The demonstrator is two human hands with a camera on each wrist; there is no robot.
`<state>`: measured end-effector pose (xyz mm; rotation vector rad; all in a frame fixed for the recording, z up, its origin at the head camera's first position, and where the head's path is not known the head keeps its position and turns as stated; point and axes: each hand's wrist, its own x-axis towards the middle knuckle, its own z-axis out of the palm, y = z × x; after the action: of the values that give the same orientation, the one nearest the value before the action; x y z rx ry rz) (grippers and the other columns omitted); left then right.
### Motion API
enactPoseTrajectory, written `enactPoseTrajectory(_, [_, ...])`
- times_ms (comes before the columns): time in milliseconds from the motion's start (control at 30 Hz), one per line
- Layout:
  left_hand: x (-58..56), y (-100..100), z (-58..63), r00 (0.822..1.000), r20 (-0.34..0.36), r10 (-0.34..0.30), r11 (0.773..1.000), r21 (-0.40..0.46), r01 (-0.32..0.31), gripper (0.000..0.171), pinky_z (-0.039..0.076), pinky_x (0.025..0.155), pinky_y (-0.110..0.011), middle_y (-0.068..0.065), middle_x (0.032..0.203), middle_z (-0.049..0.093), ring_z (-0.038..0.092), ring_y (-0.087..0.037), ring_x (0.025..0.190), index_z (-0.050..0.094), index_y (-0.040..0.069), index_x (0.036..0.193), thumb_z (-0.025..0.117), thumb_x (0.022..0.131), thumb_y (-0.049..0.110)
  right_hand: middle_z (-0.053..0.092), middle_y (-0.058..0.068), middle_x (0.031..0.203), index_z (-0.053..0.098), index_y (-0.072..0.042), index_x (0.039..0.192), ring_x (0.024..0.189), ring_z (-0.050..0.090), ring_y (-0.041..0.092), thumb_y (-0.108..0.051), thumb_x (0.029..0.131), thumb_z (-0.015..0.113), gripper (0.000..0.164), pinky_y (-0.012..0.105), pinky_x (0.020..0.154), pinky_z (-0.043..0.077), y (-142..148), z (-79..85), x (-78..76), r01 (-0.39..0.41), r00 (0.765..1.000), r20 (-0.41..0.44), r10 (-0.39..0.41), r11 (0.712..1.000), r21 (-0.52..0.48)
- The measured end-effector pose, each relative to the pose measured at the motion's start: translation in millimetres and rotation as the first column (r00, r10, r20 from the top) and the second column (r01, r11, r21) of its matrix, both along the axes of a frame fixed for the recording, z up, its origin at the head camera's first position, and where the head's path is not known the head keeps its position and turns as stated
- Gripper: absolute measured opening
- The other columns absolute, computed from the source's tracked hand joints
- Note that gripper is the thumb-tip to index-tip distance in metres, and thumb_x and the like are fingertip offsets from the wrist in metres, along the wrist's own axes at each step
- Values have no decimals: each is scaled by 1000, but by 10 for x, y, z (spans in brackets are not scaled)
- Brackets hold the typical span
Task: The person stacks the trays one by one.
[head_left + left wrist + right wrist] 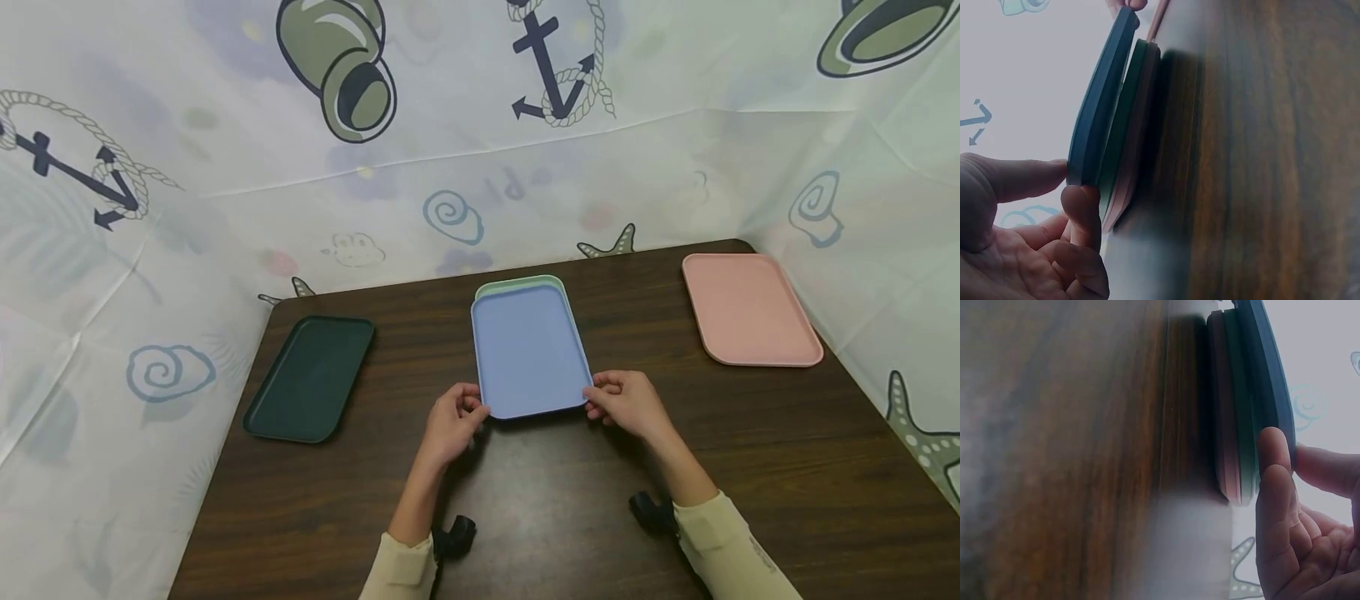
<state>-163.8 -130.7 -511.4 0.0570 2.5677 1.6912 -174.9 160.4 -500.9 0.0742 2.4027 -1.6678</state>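
A light blue rectangular tray (pixel 532 354) is held by its two near corners, one in each hand. My left hand (pixel 450 425) pinches the near left corner between thumb and fingers, and my right hand (pixel 628 404) does the same at the near right corner. Directly beneath lies a light green tray (pixel 557 282), its far rim peeking out past the blue one in the head view. From the side, the left wrist view reveals a pinkish tray (pixel 1138 140) under the green one. A narrow gap shows between blue and green there.
On the left of the dark wooden table (pixel 525 508) lies a dark green tray (pixel 311 379). A pink tray (pixel 753 310) lies at the far right edge. Printed cloth (pixel 420 192) hangs behind and along the sides. Black devices (pixel 454 537) sit at both wrists.
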Motion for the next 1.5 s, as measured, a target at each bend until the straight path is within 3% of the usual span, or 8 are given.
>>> enactPoseTrajectory(600, [-133,41,-24,999,2,47,999,-19,-47,30,44,52,-27,-7,84,62,54,-11,57,63,-2,118,67,90,6,72,16,83,60,14,117,68,71,22,-12,95,66,35,32,59,56,-24,-34,-116,9,1000,-19,-9,999,-32])
enactPoseTrajectory(933, [-180,86,-23,997,-19,70,994,-85,-71,30,43,53,-28,-2,84,63,54,-11,56,65,2,118,68,89,10,73,16,84,61,13,118,67,71,20,-13,94,66,35,30,57,56,5,-53,-175,31,999,-17,-32,999,-37])
enactPoseTrajectory(1500, [-258,117,-50,992,-64,108,978,-172,-117,29,44,55,-31,0,85,64,53,-12,59,67,7,119,69,90,14,74,12,86,64,7,119,69,71,19,-17,94,67,35,31,58,56,-52,-37,-234,61,996,-71,-55,995,84])
